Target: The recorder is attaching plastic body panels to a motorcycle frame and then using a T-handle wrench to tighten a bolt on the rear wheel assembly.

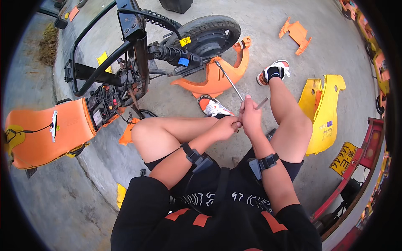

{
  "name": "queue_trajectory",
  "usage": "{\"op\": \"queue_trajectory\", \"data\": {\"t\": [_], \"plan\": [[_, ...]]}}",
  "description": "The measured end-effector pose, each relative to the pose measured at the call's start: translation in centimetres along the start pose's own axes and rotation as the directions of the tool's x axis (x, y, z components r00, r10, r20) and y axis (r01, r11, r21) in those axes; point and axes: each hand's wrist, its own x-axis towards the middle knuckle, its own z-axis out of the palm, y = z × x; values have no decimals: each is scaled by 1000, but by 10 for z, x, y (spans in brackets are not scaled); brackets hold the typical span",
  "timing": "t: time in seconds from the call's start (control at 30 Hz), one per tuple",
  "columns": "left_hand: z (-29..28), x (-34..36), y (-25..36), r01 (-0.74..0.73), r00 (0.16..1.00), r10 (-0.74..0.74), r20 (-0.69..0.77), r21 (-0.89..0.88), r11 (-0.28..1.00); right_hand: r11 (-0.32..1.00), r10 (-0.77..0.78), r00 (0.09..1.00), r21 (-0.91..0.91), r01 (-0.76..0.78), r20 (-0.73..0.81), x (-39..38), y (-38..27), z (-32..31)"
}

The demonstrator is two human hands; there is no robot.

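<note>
My right hand (250,112) is closed around a long silver metal tool (228,79), whose shaft runs up-left toward the axle area of the black scooter frame (133,46). A short metal bar (261,103) sticks out from that hand to the upper right. My left hand (228,127) is closed just below and left of it, at the lower end of the tool; what exactly its fingers grip is partly hidden. The rear wheel (203,33) with its shock absorber (176,56) is beyond the tool's tip. An orange curved body panel (199,85) lies under the shaft.
An orange seat section (50,146) lies left with exposed wiring beside it. A yellow panel (324,125) rests right of my leg, an orange piece (296,35) farther back. A red rail with a yellow plate (343,157) is lower right, colourful scooters (377,67) along the right edge.
</note>
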Motion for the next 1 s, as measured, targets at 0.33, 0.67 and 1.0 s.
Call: {"op": "queue_trajectory", "data": {"t": [0.33, 0.67, 1.0], "plan": [[-61, -35, 58, 82, 978, -180, -105, -600, 796, 119, -393, 773, -806, 579, 498, -12, -19, 5], [-73, -68, 91, 106, 984, -109, -143, -28, 994, -82, -292, 761, -808, 583, 579, -11, -12, 3], [2, -43, 40, 31, 916, 102, -388, 323, 946, -206, -663, 577, -857, 473, 478, -42, -19, -20]]}}
